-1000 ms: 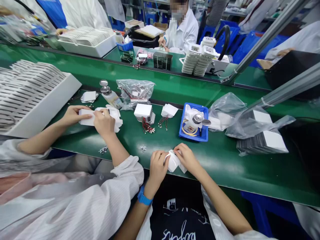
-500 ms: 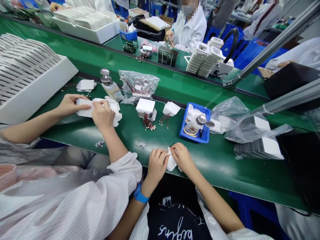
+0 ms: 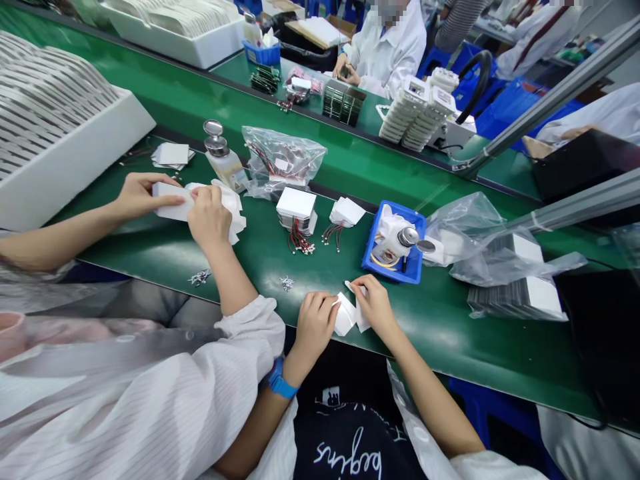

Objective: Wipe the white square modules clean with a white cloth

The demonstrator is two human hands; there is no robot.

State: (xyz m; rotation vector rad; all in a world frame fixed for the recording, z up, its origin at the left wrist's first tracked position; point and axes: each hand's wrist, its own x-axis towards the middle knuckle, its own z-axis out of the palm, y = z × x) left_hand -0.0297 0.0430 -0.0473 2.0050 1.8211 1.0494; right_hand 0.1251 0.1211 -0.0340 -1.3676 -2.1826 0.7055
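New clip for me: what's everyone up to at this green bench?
The camera wearer's left hand holds a white flat piece near the bench edge, while the right hand pinches thin white material, paper or cloth. Beyond them stand a wired stack of white pieces and a blue tray holding a pump bottle. At the wearer's left, a co-worker's two hands hold a white block-shaped part and white cloth-like material.
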